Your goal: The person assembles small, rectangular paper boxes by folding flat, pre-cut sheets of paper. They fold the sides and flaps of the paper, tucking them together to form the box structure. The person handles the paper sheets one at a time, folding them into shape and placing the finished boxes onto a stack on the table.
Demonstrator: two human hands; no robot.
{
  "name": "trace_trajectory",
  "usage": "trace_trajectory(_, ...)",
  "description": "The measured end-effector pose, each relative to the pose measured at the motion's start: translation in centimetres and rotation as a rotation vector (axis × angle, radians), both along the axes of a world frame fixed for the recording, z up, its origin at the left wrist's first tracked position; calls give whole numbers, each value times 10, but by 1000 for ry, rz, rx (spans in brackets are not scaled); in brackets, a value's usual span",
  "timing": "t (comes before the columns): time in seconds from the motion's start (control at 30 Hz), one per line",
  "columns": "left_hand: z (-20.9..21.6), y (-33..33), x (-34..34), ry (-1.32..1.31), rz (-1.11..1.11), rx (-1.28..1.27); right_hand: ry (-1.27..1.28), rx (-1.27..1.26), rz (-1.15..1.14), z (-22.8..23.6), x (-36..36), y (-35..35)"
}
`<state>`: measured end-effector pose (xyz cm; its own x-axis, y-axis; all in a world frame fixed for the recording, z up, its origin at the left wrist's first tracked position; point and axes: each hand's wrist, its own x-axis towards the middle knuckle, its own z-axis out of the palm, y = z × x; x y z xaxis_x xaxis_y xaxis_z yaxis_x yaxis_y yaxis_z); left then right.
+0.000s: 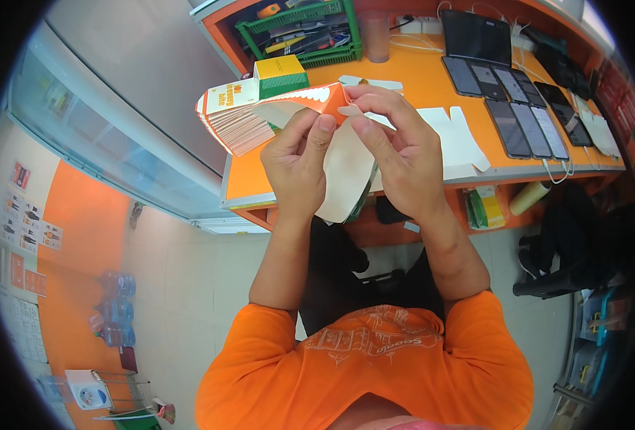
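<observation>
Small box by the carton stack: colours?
The small box: yellow top, green side; best seen in the head view.

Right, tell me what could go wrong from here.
The orange-and-white carton might crease or tear where the left hand and right hand pinch it. The card stack, near the left edge of the table, could slide off if bumped. White cables by the front edge might snag, dragging phones.

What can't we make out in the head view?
All head view:
- Part of the orange-and-white card piece: covered by left hand and right hand.
- Whether the hanging pale card joins it: hands cover the spot.
- Each item in the green crate: jumbled, small.
- Wall posters: small, blurred.
</observation>
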<state>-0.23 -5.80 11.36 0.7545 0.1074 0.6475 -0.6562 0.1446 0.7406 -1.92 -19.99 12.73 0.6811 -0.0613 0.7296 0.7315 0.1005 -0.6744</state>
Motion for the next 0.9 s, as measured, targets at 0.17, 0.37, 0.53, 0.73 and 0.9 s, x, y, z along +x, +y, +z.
trace_trajectory(0.17, 1, 1, 3, 40, -137, -92, -5, -11, 23, 3, 2, -2)
trace_trajectory(0.37, 1, 3, 3, 51, -168, -98, 3, -31, 37, 5, -1, -5)
trace_trajectory(0.53, -5, -2, 4, 22, -188, -153, 5, -66, -2, 1, -1, -4)
trace_trajectory(0.73, -1, 6, 0, 55, -148, -96, 71, 64, 32, 6, -9, 1)
trace_trajectory(0.9, 2, -2, 0, 89, -147, -29, -26, -42, -97, -6, -5, 1)
